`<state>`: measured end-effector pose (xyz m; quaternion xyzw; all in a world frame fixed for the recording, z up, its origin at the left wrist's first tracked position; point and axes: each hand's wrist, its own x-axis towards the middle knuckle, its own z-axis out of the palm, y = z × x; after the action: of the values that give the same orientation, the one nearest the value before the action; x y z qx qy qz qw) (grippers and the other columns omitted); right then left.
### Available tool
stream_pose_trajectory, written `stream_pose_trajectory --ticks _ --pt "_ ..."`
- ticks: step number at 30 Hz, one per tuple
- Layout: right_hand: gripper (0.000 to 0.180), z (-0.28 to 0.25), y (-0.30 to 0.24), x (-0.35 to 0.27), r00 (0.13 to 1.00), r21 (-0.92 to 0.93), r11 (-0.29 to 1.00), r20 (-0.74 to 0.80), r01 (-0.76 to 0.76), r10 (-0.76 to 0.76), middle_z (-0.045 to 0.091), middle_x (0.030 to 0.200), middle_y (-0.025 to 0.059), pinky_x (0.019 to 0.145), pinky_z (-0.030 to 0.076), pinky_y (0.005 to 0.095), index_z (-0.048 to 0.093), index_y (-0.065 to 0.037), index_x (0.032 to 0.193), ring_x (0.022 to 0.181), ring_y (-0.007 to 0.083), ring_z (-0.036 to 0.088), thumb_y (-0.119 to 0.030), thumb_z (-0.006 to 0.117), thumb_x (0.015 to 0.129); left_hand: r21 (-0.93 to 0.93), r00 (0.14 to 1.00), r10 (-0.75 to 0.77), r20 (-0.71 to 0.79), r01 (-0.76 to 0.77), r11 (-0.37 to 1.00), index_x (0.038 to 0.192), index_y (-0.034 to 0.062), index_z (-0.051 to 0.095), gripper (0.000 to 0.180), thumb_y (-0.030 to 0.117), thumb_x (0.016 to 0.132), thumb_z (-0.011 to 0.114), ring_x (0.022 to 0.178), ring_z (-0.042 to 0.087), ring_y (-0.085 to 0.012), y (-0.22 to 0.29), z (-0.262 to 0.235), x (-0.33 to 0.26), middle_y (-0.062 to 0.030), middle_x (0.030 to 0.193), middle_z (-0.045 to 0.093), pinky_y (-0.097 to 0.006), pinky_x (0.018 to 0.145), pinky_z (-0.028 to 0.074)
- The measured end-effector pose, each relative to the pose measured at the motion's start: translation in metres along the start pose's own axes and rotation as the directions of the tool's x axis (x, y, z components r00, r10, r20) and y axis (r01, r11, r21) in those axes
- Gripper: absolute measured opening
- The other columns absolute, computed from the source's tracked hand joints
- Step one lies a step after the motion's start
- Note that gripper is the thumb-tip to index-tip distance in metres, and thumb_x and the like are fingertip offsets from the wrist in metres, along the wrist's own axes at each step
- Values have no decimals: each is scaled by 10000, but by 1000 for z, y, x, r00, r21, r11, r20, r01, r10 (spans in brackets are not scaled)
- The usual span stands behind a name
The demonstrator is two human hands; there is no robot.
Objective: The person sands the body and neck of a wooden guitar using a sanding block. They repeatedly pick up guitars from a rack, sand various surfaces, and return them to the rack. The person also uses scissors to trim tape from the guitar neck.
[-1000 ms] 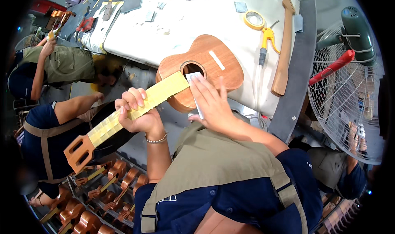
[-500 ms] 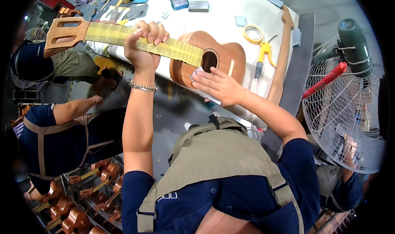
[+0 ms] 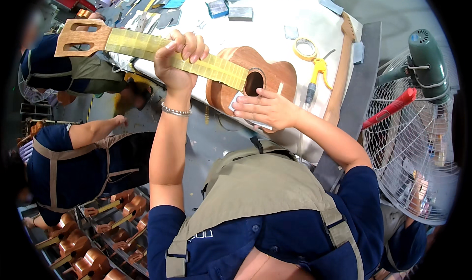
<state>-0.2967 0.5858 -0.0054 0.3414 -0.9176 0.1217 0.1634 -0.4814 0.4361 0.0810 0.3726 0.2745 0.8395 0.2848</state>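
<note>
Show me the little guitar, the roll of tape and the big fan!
Little guitar (image 3: 275,76): head view, on its brown wooden body.
Roll of tape (image 3: 297,46): head view, on its yellow ring.
Big fan (image 3: 427,51): head view, on its green motor housing.

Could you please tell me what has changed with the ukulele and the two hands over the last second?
The left hand swung the ukulele's neck up from pointing down-left to roughly level, headstock to the left. Its grip on the taped neck stayed, and the right hand stayed pressing a small pad on the body by the soundhole.
</note>
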Motion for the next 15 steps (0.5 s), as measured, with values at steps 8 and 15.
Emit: stream_pose_trajectory --ticks 8,15 --pt "605 -7 6 20 997 69 996 -49 58 -54 334 1431 19 1105 82 384 352 -105 1371 1333 137 280 -184 528 798 19 999 44 15 -44 999 659 118 327 202 233 793 425 534 361 -126 2 9 -6 -7 565 354 -292 560 334" --pt "595 -14 -1 29 1000 4 1000 -6 21 -21 362 1415 -1 1093 108 397 386 -136 1350 1323 131 299 -274 571 801 93 983 118 -143 -105 990 672 112 338 222 285 768 439 524 329 -132 -4 20 -19 -9 557 322 -293 547 324"
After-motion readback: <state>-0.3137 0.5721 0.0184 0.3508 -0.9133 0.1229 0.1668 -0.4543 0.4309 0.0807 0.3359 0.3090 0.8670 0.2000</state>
